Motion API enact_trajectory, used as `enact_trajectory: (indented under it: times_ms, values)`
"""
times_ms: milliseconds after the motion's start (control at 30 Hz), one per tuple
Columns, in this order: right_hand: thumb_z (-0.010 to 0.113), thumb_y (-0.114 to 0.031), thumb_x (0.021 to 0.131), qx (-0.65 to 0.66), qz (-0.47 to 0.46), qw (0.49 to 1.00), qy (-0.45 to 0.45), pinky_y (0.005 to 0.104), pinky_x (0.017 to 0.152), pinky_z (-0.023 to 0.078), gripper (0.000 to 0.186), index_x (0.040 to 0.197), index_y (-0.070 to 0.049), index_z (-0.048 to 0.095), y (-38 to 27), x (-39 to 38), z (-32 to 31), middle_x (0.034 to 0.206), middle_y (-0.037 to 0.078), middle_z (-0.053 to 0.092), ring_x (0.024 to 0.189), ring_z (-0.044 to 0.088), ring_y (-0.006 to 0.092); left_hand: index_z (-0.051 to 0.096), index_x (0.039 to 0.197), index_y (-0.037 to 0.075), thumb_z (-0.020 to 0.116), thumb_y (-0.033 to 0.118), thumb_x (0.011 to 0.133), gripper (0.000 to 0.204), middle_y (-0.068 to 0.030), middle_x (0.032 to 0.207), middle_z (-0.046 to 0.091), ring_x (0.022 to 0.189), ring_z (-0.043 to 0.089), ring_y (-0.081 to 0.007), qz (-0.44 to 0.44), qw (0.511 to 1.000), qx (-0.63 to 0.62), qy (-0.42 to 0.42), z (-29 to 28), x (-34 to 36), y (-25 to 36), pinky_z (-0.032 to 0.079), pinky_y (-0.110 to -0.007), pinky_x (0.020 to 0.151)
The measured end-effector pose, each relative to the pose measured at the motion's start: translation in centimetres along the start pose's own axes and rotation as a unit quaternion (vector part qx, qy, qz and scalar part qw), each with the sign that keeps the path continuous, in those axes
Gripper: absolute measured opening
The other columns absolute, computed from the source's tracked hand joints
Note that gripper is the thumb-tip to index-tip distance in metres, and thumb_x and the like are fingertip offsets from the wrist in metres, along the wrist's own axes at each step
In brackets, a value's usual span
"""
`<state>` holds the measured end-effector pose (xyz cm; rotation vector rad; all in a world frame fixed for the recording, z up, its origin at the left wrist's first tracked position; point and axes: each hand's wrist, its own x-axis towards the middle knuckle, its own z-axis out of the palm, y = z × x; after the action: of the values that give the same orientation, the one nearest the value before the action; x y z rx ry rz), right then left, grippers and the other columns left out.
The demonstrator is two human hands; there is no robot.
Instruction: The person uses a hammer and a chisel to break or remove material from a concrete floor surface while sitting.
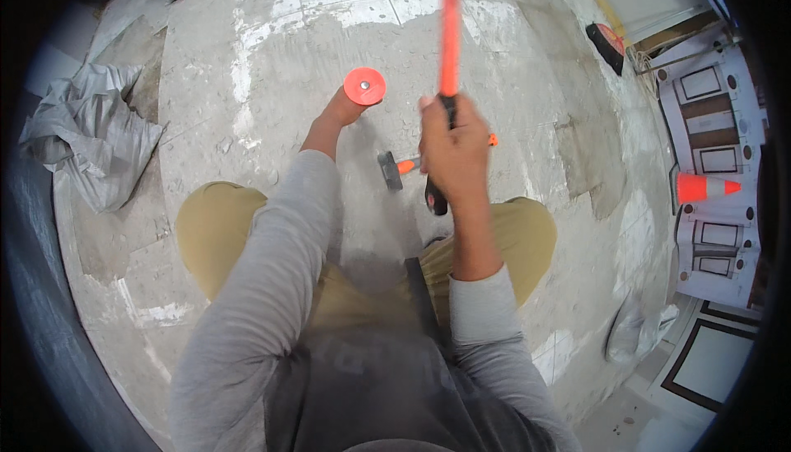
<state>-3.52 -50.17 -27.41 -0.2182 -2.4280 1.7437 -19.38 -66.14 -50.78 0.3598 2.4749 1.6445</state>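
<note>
My right hand is wrapped tight round the black grip end of the orange-shafted hammer with a dark steel head, raised over the rough grey concrete floor; the head is blurred at the top of view. Looks head-heavy with a stiff shaft, so the low grip gives swing but less control. The rubber grip should not slip.

My left hand is closed around the shank below the round orange plastic hand guard of a chisel. The guard hides my fingers, and I cannot see the tip. I judge it rigid steel under a light plastic guard; best held below the guard, clear of the struck end.

A second short hammer with an orange handle and dark block head lies on the floor between my knees, just beside my right hand.

Crumpled grey sheet to my left, orange traffic cone well to the right.
</note>
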Motion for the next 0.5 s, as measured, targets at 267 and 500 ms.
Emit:
enact_trajectory:
  times_ms: [267, 500]
  values:
    - [0.058, -0.023, 0.089, -0.248, -0.097, 0.963, -0.046, 0.0374, 0.057, 0.044, 0.027, 0.088, 0.004, 0.055, 12.1, -0.9, 3.2, 0.07, 0.018, 0.058, 0.059, 0.056, 0.028, 0.058, 0.112, 0.008, 0.072, 0.022, 0.082, 0.036, -0.004, 0.105, 0.06, 0.097, 0.056, -0.0167, 0.07, 0.997, -0.026, -0.021, 1.2, 0.9, 1.0, 0.046, -0.033, 0.085]
    - [0.059, -0.02, 0.088, 0.002, -0.031, 0.999, 0.008, 0.0355, 0.058, 0.045, 0.024, 0.085, 0.003, 0.056, -0.2, 0.2, -0.1, 0.066, 0.014, 0.057, 0.061, 0.057, 0.0241, 0.057, 0.116, 0.008, 0.072, 0.018, 0.082, 0.038, -0.0037, 0.104, 0.062, 0.096, 0.059, -0.0162, 0.026, 0.999, -0.024, -0.011, 0.1, 0.2, 0.3, 0.049, -0.033, 0.079]
